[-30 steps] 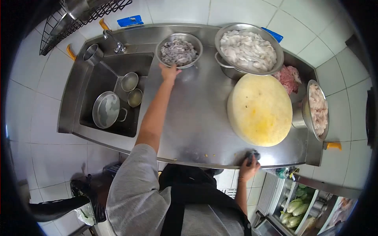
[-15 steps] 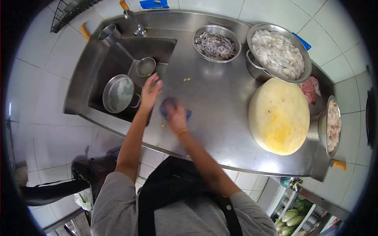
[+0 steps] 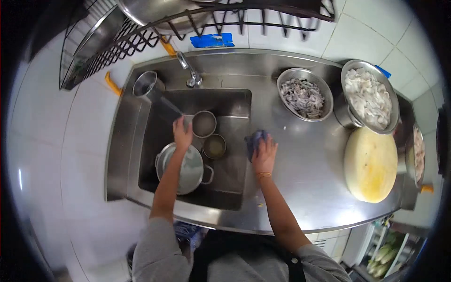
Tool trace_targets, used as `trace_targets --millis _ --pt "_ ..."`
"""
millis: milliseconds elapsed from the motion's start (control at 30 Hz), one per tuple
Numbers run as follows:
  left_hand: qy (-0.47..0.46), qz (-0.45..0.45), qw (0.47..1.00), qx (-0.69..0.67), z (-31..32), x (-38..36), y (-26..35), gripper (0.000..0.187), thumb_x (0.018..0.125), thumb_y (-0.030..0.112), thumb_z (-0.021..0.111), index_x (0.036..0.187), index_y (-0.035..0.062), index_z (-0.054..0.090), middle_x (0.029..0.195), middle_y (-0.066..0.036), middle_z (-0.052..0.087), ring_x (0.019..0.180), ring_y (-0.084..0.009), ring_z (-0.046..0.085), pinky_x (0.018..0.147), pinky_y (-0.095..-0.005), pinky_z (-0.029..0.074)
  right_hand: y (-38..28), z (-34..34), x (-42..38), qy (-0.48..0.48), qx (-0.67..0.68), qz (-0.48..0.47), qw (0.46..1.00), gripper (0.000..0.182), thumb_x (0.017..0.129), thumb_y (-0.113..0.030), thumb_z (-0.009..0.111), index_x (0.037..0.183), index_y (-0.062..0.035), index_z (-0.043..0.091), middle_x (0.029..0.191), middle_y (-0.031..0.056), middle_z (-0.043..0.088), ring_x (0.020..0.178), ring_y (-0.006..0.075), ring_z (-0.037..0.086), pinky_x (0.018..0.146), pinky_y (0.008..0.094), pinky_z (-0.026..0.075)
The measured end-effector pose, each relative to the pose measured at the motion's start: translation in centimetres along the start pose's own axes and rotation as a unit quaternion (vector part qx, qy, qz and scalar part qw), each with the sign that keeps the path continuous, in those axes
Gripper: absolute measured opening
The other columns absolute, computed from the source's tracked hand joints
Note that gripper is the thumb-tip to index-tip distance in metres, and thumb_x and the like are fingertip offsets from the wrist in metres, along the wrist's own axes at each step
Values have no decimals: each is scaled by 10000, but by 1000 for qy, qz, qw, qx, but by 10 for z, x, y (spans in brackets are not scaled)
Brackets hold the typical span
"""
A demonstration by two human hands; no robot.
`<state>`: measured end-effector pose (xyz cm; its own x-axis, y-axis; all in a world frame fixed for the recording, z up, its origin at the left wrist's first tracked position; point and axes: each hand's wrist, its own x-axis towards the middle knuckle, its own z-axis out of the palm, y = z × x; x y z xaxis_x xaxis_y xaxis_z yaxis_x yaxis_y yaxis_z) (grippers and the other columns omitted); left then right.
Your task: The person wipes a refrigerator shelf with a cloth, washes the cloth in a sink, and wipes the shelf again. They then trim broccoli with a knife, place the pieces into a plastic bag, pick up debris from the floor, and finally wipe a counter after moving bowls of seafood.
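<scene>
My right hand (image 3: 264, 157) presses down on a crumpled blue-grey cloth (image 3: 252, 143) on the steel counter, just right of the sink's edge. My left hand (image 3: 182, 135) reaches over the sink (image 3: 230, 181), fingers somewhat apart, with its fingertips right at the long handle of a ladle (image 3: 204, 124). Below that hand sits a two-handled pot (image 3: 191, 171) holding cloudy liquid, partly covered by my forearm. A small round bowl (image 3: 214, 146) lies beside the pot, under the ladle.
A metal cup (image 3: 148, 85) stands at the sink's back left corner, near the tap (image 3: 190, 73). Bowls of cut seafood (image 3: 304, 97) and white pieces (image 3: 369, 98) stand at the back right, by a thick round cutting board (image 3: 370, 164). A wire rack (image 3: 206, 16) overhangs the back.
My left hand has moved over the sink to the ladle's handle. My right hand has carried the cloth further back along the counter. The view has shifted, showing the rack.
</scene>
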<state>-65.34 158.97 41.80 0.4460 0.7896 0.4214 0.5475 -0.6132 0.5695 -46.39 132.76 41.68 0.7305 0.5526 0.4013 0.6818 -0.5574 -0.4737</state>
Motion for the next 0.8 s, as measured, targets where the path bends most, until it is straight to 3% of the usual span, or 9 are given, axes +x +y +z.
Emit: trace_targets --millis 167,233,400,433,467,500,567,633,800 --pt "103 114 984 91 56 138 43 511 834 231 585 1197 -71 389 1086 -280 465 1035 -428 449 898 -470 364 -14 -12 -13 -22 225 79 971 477 725 19 558 1186 -96 504 1145 173 530 1067 337 496 929 416 396" --pt "-42 -16 993 111 77 166 19 515 813 208 591 1193 -54 362 1126 -269 447 1004 -429 462 852 -483 389 30 -61 -40 107 90 115 983 463 730 38 533 1176 -86 518 1108 171 553 1023 339 525 895 398 415" --pt "-7 50 999 16 106 184 -48 323 851 288 558 960 -13 509 859 -150 542 746 -292 556 661 -391 460 93 -171 -176 185 -38 353 916 347 743 67 454 1077 7 526 1043 196 563 1004 335 537 889 380 409" --pt "-103 -130 946 -278 93 186 -47 364 875 367 501 931 8 526 782 -105 532 682 -236 545 609 -346 453 87 -156 -213 159 -98 319 929 348 742 58 450 1081 11 511 1068 209 539 1021 356 517 911 396 391" --pt "-187 -295 771 -533 85 186 -47 430 898 447 444 902 29 544 705 -60 522 619 -179 534 556 -301 445 63 -136 -227 149 -90 302 937 384 735 48 448 1117 9 475 1122 218 503 1061 375 484 936 409 371" --pt "-192 -292 768 -537 85 184 -54 430 898 447 444 902 29 544 705 -60 522 619 -179 534 556 -301 445 34 -109 -227 150 -9 354 923 445 710 50 444 1152 -1 442 1171 220 463 1114 379 437 971 439 331" --pt "-237 -374 595 -670 96 176 -74 591 876 601 320 908 60 558 676 -19 514 560 -118 486 500 -241 413 -30 -56 -197 85 -10 288 954 506 657 59 478 1150 -57 470 1219 227 422 1203 381 344 1009 492 261" --pt "-276 -409 667 -558 123 139 -86 767 803 725 222 963 56 559 695 -25 507 542 -142 443 496 -256 384 -92 -30 -127 18 139 229 963 517 617 87 505 1110 -70 520 1261 203 409 1212 377 341 1013 461 277" --pt "-341 -415 721 -439 102 80 -25 491 859 557 439 983 99 564 815 -46 594 697 -154 582 604 -277 480 -142 88 13 -67 423 197 882 318 744 -107 642 1042 -60 541 1098 147 532 1129 359 413 918 420 364"
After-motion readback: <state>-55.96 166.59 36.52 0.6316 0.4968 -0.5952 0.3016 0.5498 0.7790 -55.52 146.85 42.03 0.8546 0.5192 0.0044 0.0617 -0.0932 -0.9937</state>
